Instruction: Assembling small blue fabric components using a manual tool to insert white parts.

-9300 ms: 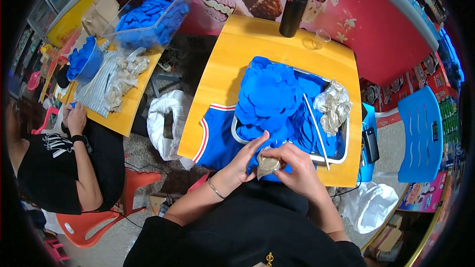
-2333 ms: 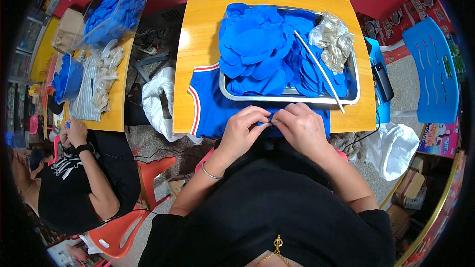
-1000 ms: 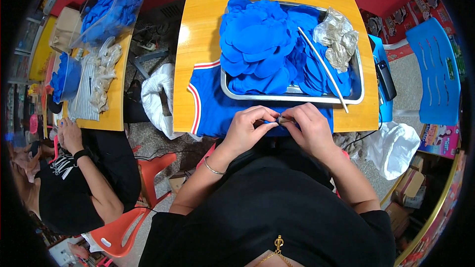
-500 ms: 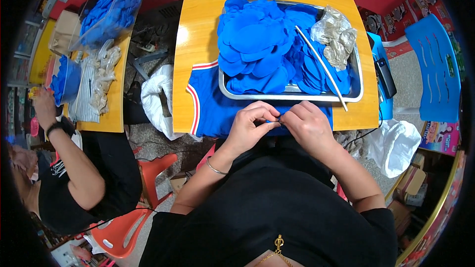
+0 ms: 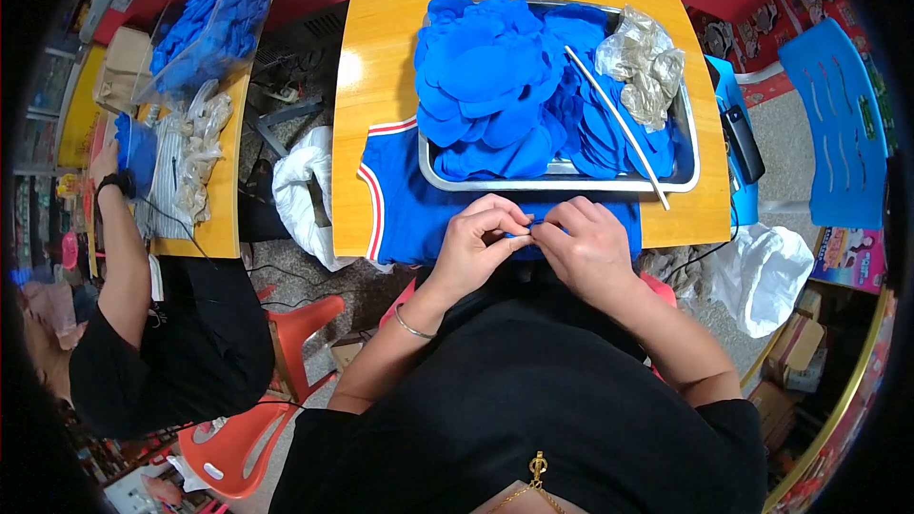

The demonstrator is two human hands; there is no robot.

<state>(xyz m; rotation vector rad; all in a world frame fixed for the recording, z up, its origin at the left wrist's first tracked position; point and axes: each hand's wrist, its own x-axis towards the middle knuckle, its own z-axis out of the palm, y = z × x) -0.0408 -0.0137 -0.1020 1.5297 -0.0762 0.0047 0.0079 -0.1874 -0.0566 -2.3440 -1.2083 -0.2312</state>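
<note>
My left hand [image 5: 476,246] and my right hand [image 5: 587,246] meet at the near edge of the table, fingertips almost touching. Both are closed in a pinch on a small blue fabric piece [image 5: 520,235], which the fingers mostly cover. Beneath them lies a blue jersey [image 5: 400,192] with red and white trim. Just beyond my hands, a metal tray [image 5: 562,178] rests partly on the jersey. It bears heaps of rounded blue fabric petals [image 5: 486,67], a crumpled clear plastic bag [image 5: 643,62] and a thin white stick [image 5: 619,124] lying slantwise over its near rim.
At left, a co-worker's arm [image 5: 124,266] reaches to a blue container [image 5: 138,157] on another table [image 5: 227,200], near a clear bin of blue pieces [image 5: 214,29]. White sacks [image 5: 307,190] sit below the table. A blue chair [image 5: 838,133] stands at right.
My fingers have shifted slightly around the small blue piece, the right hand turning a little. The co-worker's hand has moved right, to the blue container. The tray's contents look unchanged.
</note>
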